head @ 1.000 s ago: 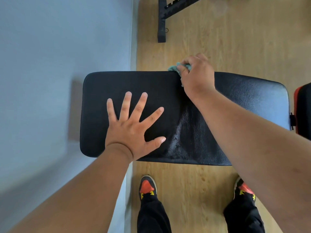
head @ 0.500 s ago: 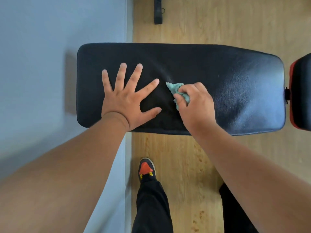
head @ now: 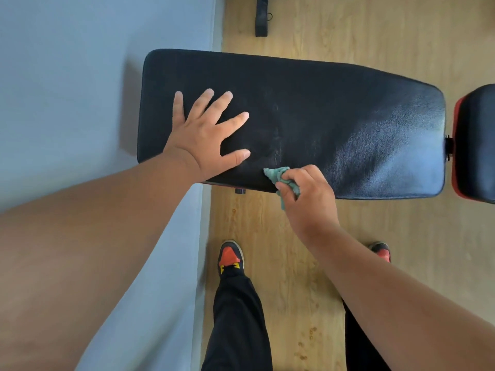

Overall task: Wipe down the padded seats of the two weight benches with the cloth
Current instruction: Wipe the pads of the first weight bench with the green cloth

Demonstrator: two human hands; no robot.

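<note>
A long black padded bench seat (head: 334, 124) lies across the view, its left end over a blue-grey mat. My left hand (head: 206, 135) rests flat on the pad's left part with fingers spread. My right hand (head: 305, 196) is closed on a crumpled teal cloth (head: 278, 178) at the pad's near edge, near the middle of its length. A faint wet streak runs across the pad just above the cloth. A second black pad with red trim (head: 476, 145) adjoins at the right edge of the view.
Light wooden floor (head: 401, 236) runs under and around the bench. A blue-grey mat (head: 80, 89) covers the left side. A black metal frame foot (head: 261, 17) stands beyond the bench. My two feet in red and black shoes (head: 230, 257) stand just before the pad.
My right hand has drawn the cloth from the pad's far edge across to its near edge. My left hand has stayed flat on the left part.
</note>
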